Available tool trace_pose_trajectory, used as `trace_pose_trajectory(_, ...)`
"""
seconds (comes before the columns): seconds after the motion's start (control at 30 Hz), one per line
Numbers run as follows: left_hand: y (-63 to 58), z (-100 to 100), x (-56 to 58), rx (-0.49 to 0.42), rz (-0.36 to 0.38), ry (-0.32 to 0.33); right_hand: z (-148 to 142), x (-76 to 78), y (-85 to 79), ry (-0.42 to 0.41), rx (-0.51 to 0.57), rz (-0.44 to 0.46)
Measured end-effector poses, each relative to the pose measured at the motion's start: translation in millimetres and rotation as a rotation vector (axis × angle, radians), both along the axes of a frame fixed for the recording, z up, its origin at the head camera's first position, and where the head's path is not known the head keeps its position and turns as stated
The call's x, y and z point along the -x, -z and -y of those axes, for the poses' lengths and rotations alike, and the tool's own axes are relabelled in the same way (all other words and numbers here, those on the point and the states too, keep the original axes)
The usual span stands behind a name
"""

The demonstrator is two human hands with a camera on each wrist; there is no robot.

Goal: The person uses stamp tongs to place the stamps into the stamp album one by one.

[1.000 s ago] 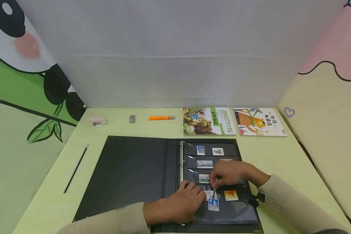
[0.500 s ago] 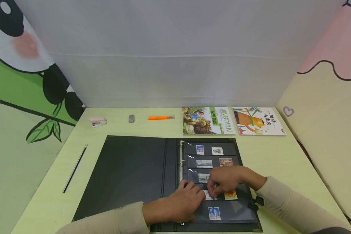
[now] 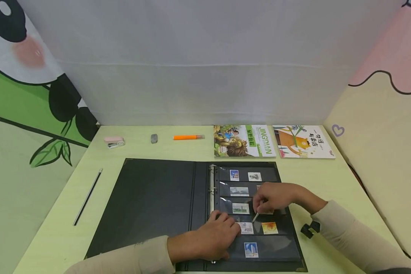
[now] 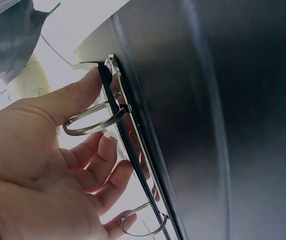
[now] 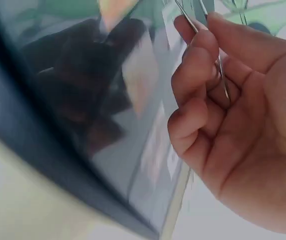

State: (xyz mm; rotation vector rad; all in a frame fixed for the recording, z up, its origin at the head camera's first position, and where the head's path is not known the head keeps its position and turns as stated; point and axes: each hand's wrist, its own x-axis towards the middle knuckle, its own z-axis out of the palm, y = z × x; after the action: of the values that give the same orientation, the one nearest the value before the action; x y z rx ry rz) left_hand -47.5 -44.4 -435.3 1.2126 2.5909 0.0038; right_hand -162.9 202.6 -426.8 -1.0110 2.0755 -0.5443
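Note:
My right hand [image 3: 275, 198] pinches metal tweezers [image 3: 255, 217] over the stamp album page [image 3: 277, 247], their tips near a pale stamp [image 3: 246, 228] in the fourth row. In the right wrist view, slim tweezer arms [image 5: 224, 80] show between thumb and curled fingers. A blue stamp [image 3: 251, 250] lies in the bottom strip. My left hand [image 3: 214, 236] rests on the page's inner side beside the ring binding [image 3: 212, 186]. In the left wrist view, thumb and loosely bent fingers touch the page by a metal ring [image 4: 95, 127]. An orange-yellow stamp [image 3: 270, 228] sits right of the pale one.
The album's black cover [image 3: 154, 198] lies open to the left. Behind it are a stapler [image 3: 114, 142], a grey eraser [image 3: 154, 138], an orange pen [image 3: 188, 137] and two booklets [image 3: 244, 141], [image 3: 304, 142]. A dark pencil [image 3: 88, 197] lies at far left.
The blue stamp has moved down into the bottom strip and left the tweezers. My right hand has drawn up and right with the tweezers. My left hand has stayed in place.

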Motion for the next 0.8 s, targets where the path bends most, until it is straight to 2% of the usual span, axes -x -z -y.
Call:
trace_pose_trajectory(0.13,-1.7,-0.6,0.5,0.003,0.017,-0.004,-29.7,13.8,-5.9,0.113,0.041,-0.036)
trace_pose_trajectory(0.3,-1.7,0.9,0.7,-0.013,0.022,0.003,-69.9,28.9,-9.9,0.253,0.068,-0.164)
trace_pose_trajectory(0.53,-1.2,3.3,4.5,-0.042,0.075,0.035,-118.1,34.0,-2.0,0.45,0.055,-0.351)
trace_pose_trajectory(0.63,-1.5,5.0,5.3,-0.041,0.089,0.043,-129.1,35.2,3.8,0.478,0.054,-0.439)
trace_pose_trajectory(0.8,-0.9,6.5,5.0,-0.057,0.089,0.049,-140.1,37.5,17.0,0.473,0.042,-0.6)
